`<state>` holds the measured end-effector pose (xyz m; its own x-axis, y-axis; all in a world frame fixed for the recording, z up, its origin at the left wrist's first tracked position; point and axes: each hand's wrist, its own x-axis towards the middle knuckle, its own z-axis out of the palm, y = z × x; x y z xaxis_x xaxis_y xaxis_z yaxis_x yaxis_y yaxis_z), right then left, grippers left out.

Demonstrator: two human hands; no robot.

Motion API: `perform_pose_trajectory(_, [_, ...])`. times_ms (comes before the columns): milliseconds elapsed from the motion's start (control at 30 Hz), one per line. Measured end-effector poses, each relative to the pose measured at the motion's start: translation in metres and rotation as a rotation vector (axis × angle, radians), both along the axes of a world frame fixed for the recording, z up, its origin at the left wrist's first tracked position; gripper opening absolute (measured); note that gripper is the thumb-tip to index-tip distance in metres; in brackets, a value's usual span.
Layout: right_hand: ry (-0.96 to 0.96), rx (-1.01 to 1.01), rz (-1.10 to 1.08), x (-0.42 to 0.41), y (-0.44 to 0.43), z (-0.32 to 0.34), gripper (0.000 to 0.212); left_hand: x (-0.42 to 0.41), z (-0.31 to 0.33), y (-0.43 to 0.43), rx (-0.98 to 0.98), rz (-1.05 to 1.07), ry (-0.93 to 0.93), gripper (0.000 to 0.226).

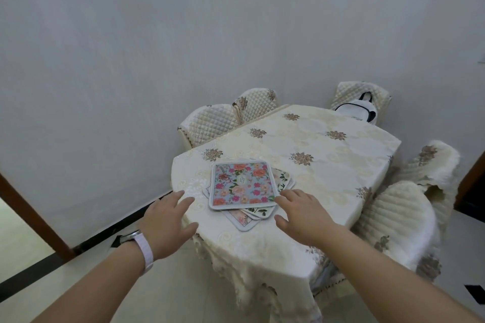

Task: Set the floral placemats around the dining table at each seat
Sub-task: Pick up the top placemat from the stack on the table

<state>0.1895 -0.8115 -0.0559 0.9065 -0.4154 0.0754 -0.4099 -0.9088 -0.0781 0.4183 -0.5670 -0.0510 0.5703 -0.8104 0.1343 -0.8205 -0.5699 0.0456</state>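
Hovering with fingers spread and holding nothing, the left hand (168, 217) and right hand (299, 215) flank a loose stack of floral placemats (242, 183) at the centre of the frame. The stack lies near the front edge of the cloth-covered surface (315, 139), with the right hand just beside its lower right corner. Quilted chairs (210, 123) stand around the surface.

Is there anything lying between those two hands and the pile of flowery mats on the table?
Nothing visible. The stack of floral placemats lies uncovered on the cream embroidered tablecloth. The open left hand and right hand flank it, the right one's fingers close by its near corner.
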Motion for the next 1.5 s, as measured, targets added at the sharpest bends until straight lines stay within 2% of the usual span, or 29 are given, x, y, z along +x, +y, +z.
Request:
perform_pose_trajectory(433, [0.065,0.051,-0.075,0.111,-0.092,-0.048,0.052,0.125,-0.072,-0.116,0.089,-0.111,0.122,0.084])
perform_pose_trajectory(667, [0.070,0.250,-0.214,0.184,-0.136,-0.077,0.051,0.212,-0.108,-0.189,0.095,-0.193,0.249,0.084])
perform_pose_trajectory(800, [0.067,0.364,-0.319,0.207,-0.152,-0.099,0.049,0.244,-0.137,-0.222,0.143,-0.188,0.308,0.070])
perform_pose_trajectory(1000, [0.115,0.477,-0.432,0.222,-0.179,-0.133,0.050,0.256,-0.182,-0.250,0.224,-0.101,0.445,0.066])
perform_pose_trajectory(1233, [0.112,0.699,-0.597,0.239,-0.206,-0.168,0.048,0.241,-0.201,-0.257,0.164,0.100,0.694,0.061])
perform_pose_trajectory(1500, [-0.017,0.868,-0.809,0.251,-0.224,-0.189,0.039,0.228,-0.210,-0.277,0.060,0.321,0.757,0.060])
